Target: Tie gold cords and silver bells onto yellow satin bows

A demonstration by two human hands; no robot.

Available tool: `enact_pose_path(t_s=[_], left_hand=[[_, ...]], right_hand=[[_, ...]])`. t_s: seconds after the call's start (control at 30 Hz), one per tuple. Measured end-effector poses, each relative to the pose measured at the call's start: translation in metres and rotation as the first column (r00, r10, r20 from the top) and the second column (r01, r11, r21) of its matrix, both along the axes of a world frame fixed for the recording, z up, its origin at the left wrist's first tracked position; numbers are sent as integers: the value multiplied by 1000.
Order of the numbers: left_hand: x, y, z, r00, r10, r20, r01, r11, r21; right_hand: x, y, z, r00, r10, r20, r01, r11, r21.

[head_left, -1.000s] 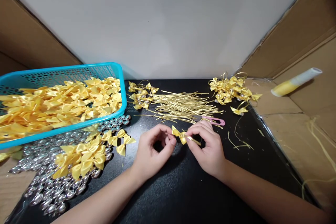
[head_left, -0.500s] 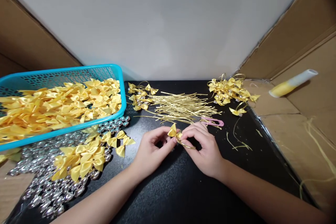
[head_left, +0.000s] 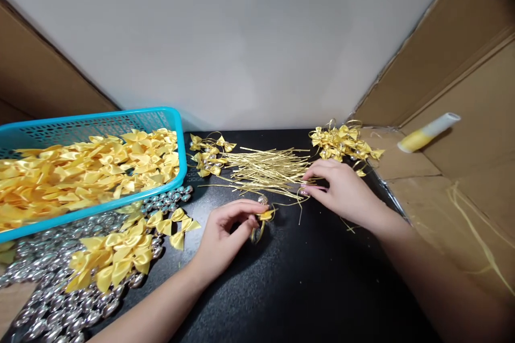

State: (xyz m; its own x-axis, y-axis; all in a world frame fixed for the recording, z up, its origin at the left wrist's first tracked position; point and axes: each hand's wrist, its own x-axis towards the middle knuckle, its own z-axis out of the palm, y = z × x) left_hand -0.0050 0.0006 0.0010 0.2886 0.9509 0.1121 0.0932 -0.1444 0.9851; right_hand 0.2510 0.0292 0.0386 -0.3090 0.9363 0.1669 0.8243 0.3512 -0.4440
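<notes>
My left hand [head_left: 229,236] is closed in a pinch on a small yellow satin bow [head_left: 265,215] with gold cord looped around it. A shiny silver bead [head_left: 263,200] shows above its fingertips. A length of cord trails from the bow toward the right. My right hand [head_left: 333,190] is over the right end of a pile of gold cords [head_left: 269,169], its thumb and forefinger apart. A small bit of a pink tool [head_left: 304,191] shows at its thumb; the rest is hidden beneath the hand.
A blue basket [head_left: 182,150] full of yellow bows stands at left. Silver beads [head_left: 88,308] and loose bows [head_left: 120,257] lie before it. Bows with cord loops are heaped at the back right [head_left: 341,142]. A yellow-and-white tube [head_left: 428,133] is beside the cardboard wall [head_left: 478,64].
My right hand has let go of the bow and moved right, over the pink tool. My left hand still holds the bow, now turned, with its bead showing. The view has shifted slightly.
</notes>
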Motion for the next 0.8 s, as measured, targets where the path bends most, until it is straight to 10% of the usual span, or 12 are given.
enact_pose_path(t_s=[0.5,0.8], left_hand=[[3,-2,-4,1000,-7,-3,7,999,47],[3,0,-4,998,2,67,9,987,-162]], right_hand=[[15,3,-5,988,-18,151,56,965,-255],[46,-5,40,982,-132,134,168,935,-311]])
